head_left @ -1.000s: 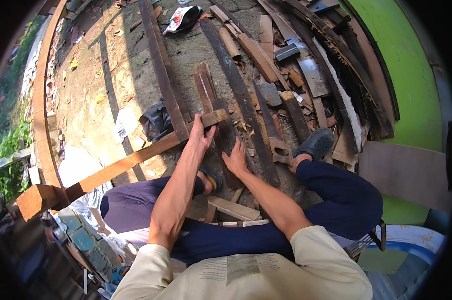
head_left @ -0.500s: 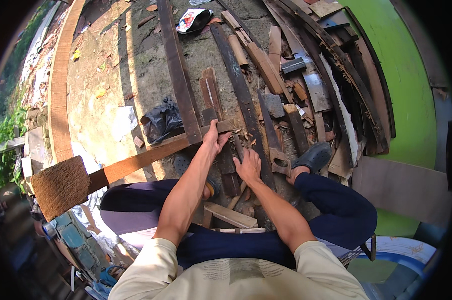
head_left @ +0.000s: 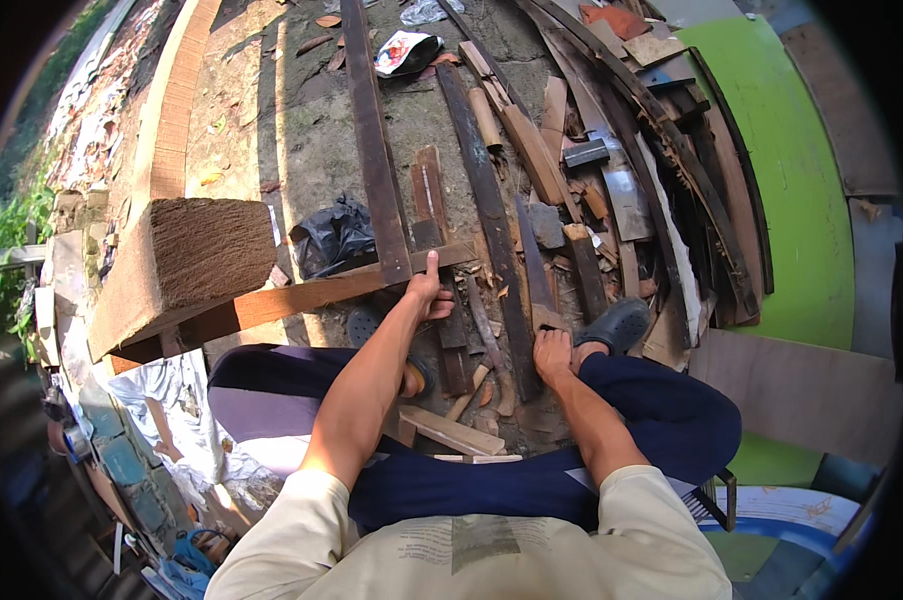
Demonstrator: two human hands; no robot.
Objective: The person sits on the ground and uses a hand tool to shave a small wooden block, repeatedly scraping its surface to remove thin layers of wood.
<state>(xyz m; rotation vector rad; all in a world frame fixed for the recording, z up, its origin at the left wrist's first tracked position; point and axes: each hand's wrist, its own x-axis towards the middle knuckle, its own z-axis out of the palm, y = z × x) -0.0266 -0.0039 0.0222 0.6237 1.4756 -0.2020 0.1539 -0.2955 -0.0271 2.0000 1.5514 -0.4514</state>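
Note:
A brown wooden batten (head_left: 322,292) runs crosswise in front of me, its right end lying over other pieces of wood. My left hand (head_left: 429,292) is closed at that end, thumb pressed on the batten's face and fingers curled below its near edge. Beside my right shoe, my right hand (head_left: 554,354) is wrapped round the handle of a handsaw (head_left: 534,260). The saw's dark blade points away from me along the ground, and the handle is mostly hidden under my fingers. Between my hands lies a curved, weathered stick-like piece (head_left: 491,345), touched by neither.
A large squared timber (head_left: 215,250) rises close at the left. A dark plank (head_left: 372,150) crosses over the batten. Wood scraps (head_left: 532,150) and boards pile up at the right, before a green panel (head_left: 812,200). A black plastic bag (head_left: 334,238) lies behind the batten.
My right hand has let go of the curved piece, moved right and closed on the handsaw's handle. My left hand stays at the batten's end. The large timber looks nearer and further right.

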